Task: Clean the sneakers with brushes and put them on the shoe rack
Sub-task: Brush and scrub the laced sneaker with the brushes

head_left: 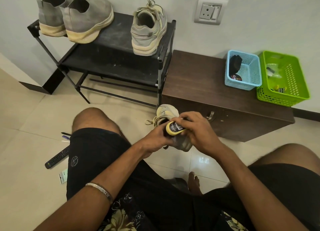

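Head view, lower centre: left hand (156, 140) gripping sneaker (170, 116), right hand (199, 132) clasping brush (174, 128). Risk: brush slipping, judging by awkward grip.

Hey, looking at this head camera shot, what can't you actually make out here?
- Sneaker being cleaned: mostly hidden behind both hands; only toe, laces and part of the sole show.
- Brush: bristles hidden; left hand and right hand cover all but its yellow-rimmed back, label too small to read.
- Blue basket: dark contents unclear, partly behind the wall.
- Green basket: small items too tiny to identify.
- Remote: partly behind the left leg.
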